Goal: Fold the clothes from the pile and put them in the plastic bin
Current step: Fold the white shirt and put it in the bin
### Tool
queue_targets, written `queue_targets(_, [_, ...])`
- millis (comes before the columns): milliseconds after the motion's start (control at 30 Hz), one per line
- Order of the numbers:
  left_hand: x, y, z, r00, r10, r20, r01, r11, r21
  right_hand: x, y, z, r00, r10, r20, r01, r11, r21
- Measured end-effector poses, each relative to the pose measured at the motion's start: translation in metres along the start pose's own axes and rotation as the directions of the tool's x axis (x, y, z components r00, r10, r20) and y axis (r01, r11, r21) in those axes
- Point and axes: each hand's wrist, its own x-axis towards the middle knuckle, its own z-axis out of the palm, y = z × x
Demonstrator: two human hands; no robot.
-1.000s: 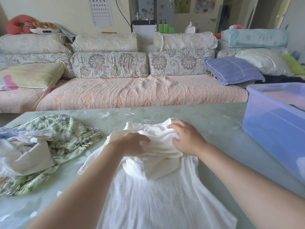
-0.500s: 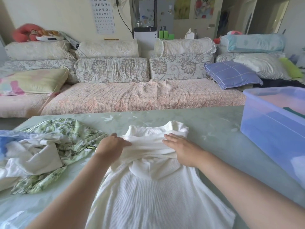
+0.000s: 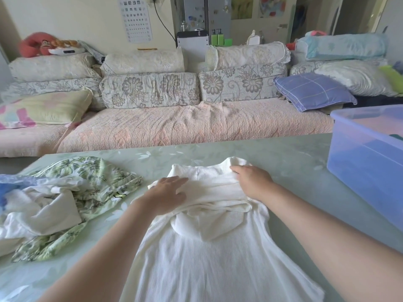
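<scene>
A white ribbed garment [image 3: 209, 256] lies spread on the pale green table [image 3: 290, 168], its sleeves folded across the chest. My left hand [image 3: 168, 194] presses flat on the garment's left shoulder with straight fingers. My right hand [image 3: 254, 180] rests on the right shoulder near the collar, fingers extended over the cloth. The pile of clothes [image 3: 56, 199], with a green leaf-print piece and white pieces, sits at the left of the table. The translucent blue plastic bin [image 3: 368, 168] stands at the right edge, with something dark partly visible inside.
Beyond the table's far edge runs a long sofa [image 3: 174, 125] with floral cushions and a blue checked pillow [image 3: 311, 90]. Bare tabletop shows between the white garment and the bin.
Both hands have moved apart and outward over the folded sleeves, from the garment's middle to its shoulders. The fingers have flattened. The camera view has tilted up a little.
</scene>
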Motion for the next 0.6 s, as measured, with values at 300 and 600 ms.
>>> queue_targets(300, [0.039,-0.011,0.005,0.951,-0.058,-0.304,0.019,0.992,-0.128,0.031,0.016,-0.002,0.991,0.131,-0.016,-0.128,0.983,0.131])
queue_targets(600, [0.040,0.021,0.021,0.810,0.226,-0.542,-0.167,0.974,0.156,0.027,0.010,0.012,0.942,0.092,-0.322,-0.031,0.981,0.192])
